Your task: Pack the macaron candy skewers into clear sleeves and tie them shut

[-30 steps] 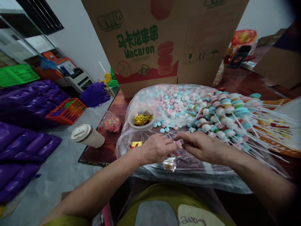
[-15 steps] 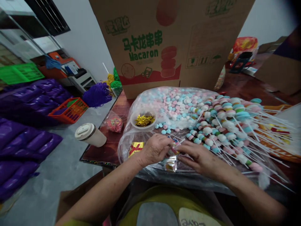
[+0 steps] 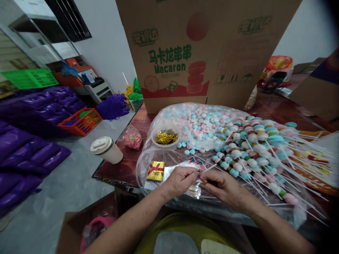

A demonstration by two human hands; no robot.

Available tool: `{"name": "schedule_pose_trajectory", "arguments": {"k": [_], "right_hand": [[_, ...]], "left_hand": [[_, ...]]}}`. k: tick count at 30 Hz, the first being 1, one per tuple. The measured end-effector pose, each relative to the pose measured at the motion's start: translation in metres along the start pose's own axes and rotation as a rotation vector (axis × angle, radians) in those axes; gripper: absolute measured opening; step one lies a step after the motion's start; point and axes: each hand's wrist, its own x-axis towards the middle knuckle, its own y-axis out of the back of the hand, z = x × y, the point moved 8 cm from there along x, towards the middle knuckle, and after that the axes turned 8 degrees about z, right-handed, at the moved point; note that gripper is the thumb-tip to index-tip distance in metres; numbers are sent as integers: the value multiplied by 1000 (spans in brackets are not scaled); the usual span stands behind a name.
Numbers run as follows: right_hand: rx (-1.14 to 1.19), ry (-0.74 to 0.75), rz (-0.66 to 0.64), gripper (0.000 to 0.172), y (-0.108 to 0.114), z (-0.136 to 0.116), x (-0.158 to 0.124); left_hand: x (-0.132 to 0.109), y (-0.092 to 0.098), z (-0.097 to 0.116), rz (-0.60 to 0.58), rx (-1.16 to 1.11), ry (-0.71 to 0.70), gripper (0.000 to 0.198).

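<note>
My left hand (image 3: 182, 180) and my right hand (image 3: 224, 183) meet fingertip to fingertip over the table's near edge, both in a pinch. Between them is a small reddish bit of wrapper, partly hidden by the fingers, with a white stick (image 3: 209, 169) slanting up to the right. Just below the hands is a shiny silvery wrapper (image 3: 194, 191); whether it joins the pinched piece is unclear. A gold packet marked "TWIST TIE" (image 3: 155, 171) lies left of my left hand. White bags with a blue and red print (image 3: 195, 163) lie beyond the fingers.
Skewered marshmallow-like sweets (image 3: 254, 141) are piled at right, loose pastel ones (image 3: 202, 121) behind. A bowl (image 3: 169, 145) holds gold ties. A lidded cup (image 3: 107, 150) and a bag of pink sweets (image 3: 132, 139) stand at left. A large carton (image 3: 169, 91) blocks the back.
The view has shifted, so the table sits lower and further right. My hands have drawn closer together at the fingertips, and the gold packet and printed bags show more fully.
</note>
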Motion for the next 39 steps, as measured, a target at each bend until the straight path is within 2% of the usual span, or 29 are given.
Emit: {"name": "schedule_pose_trajectory", "arguments": {"k": [5, 7, 9, 13, 15, 17, 19, 20, 21, 23, 24, 26, 28, 30, 31, 33, 34, 37, 39], "right_hand": [[109, -125, -135, 21, -21, 13, -1], [148, -155, -140, 25, -27, 17, 0], [241, -187, -91, 29, -28, 18, 2], [379, -264, 123, 32, -17, 20, 2], [316, -212, 275, 28, 1, 15, 0], [248, -183, 495, 25, 29, 15, -7], [268, -234, 657, 24, 48, 23, -15], [310, -275, 664, 23, 49, 28, -16], [361, -309, 609, 24, 42, 32, -15], [450, -332, 408, 28, 15, 31, -7], [481, -333, 337, 28, 2, 28, -4], [544, -334, 306, 27, -15, 24, 0], [634, -346, 331, 30, -24, 22, 1], [716, -358, 333, 29, -29, 22, 0], [730, -367, 321, 29, -31, 23, -1], [675, -375, 298, 28, -34, 25, -2], [613, -368, 294, 28, -34, 26, -3], [398, -307, 337, 25, -25, 29, 1], [331, -284, 417, 24, -11, 32, 4]], "left_hand": [[-4, 4, 9, 199, 238, -146, 31], [-6, 4, 8, 232, 300, -169, 30], [-6, 3, 2, 225, 275, -140, 31], [-6, 3, -3, 226, 330, -102, 31], [-7, 7, -1, 269, 424, -108, 30], [-8, 11, 2, 306, 463, -109, 30], [-8, 16, 4, 337, 437, -86, 29], [-7, 17, 4, 343, 413, -76, 29], [-7, 17, 5, 339, 386, -75, 28], [-5, 14, 4, 321, 304, -62, 28], [-4, 12, -1, 316, 220, -14, 29], [-4, 10, -16, 313, -44, 163, 30], [-5, 0, -27, 221, -316, 304, 36], [-6, -11, -22, 13, -430, 311, 41], [-6, -14, -17, -97, -406, 292, 40], [-8, -14, -11, -247, -222, 266, 35], [-8, -10, -10, -277, -90, 255, 32], [-4, 2, -3, -290, 241, 188, 25], [-4, 5, -3, -287, 303, 223, 20]]}}
